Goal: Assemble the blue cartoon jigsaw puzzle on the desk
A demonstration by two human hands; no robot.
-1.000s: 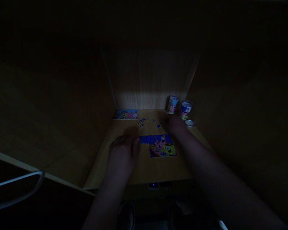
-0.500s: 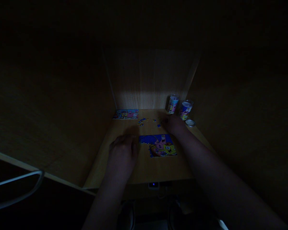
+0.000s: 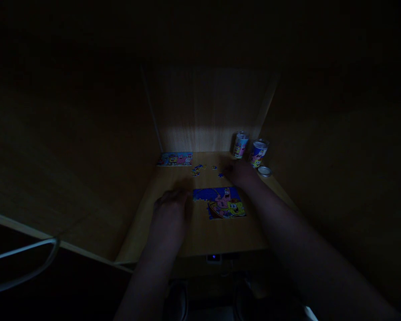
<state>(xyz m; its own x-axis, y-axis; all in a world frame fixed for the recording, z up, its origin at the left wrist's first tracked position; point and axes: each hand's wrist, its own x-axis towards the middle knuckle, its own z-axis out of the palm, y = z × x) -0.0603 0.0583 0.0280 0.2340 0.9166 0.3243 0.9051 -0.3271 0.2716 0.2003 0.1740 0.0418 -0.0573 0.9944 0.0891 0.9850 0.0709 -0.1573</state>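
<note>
A partly joined cartoon jigsaw (image 3: 222, 202) lies in the middle of a small wooden desk (image 3: 200, 236) in very dim light. My left hand (image 3: 170, 214) rests palm down just left of the jigsaw, fingers curled at its edge. My right hand (image 3: 240, 171) reaches to the far side, beside several loose blue pieces (image 3: 200, 168). Its fingers are dark and hard to make out.
A printed reference picture (image 3: 175, 159) lies at the back left. Two small printed tins (image 3: 240, 145) (image 3: 259, 152) stand at the back right with a round lid (image 3: 264, 170) beside them. Wooden panels wall the desk on three sides. A chair arm (image 3: 23, 258) shows lower left.
My left hand has drawn slightly back from the jigsaw's edge. My right hand stays by the loose pieces.
</note>
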